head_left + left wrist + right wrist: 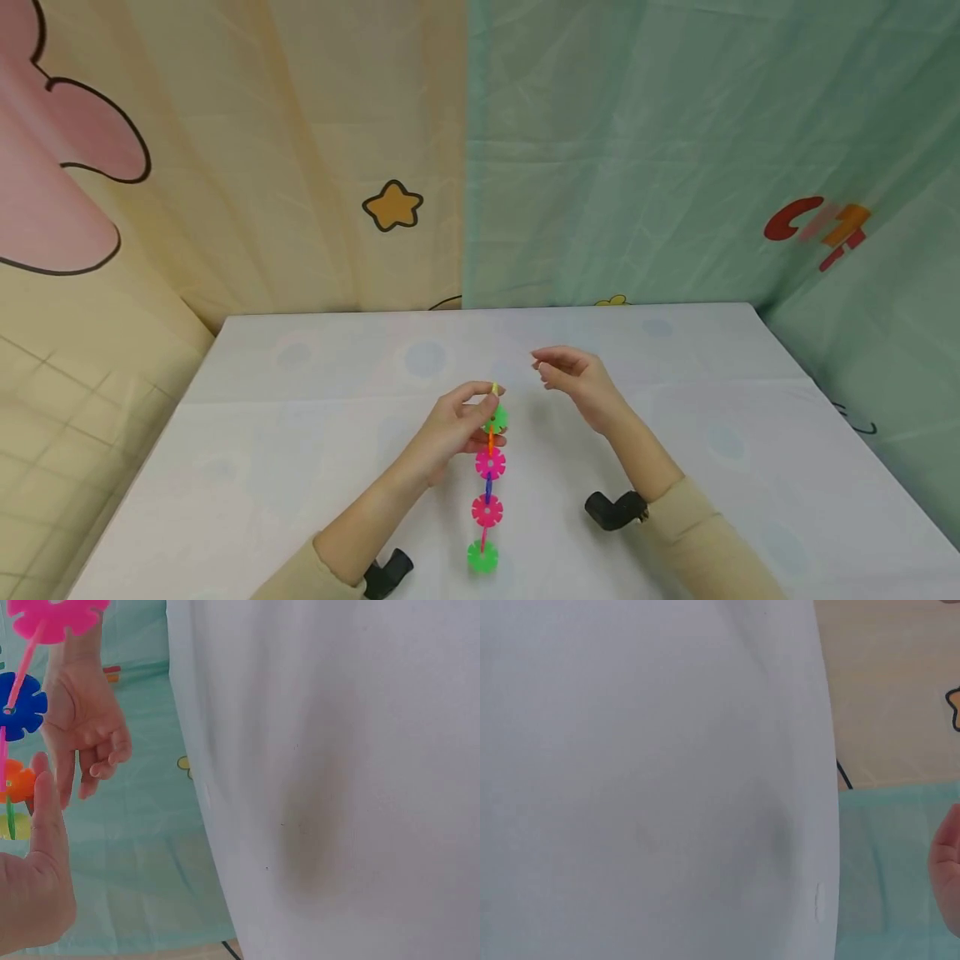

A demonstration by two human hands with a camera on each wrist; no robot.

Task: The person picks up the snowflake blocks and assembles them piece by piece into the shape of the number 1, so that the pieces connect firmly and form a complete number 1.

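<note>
In the head view my left hand [453,421] pinches the top of a chain of slotted plastic snowflake discs [491,463] between thumb and fingers. The chain hangs over the table, with green and pink discs facing me and orange, blue and pink ones edge-on. A yellow piece at its top is partly hidden by the fingers. From the left wrist, a pink disc [56,619], a blue disc [28,709] and an orange disc [19,781] show. My right hand [581,383] is raised to the right of the chain, apart from it, fingers loosely bent around nothing.
A white cloth with pale dots covers the table [300,467]. Behind it hang a beige curtain [300,167] and a green curtain [637,167]. A black wrist mount [615,510] sits by the right wrist, another [388,573] by the left.
</note>
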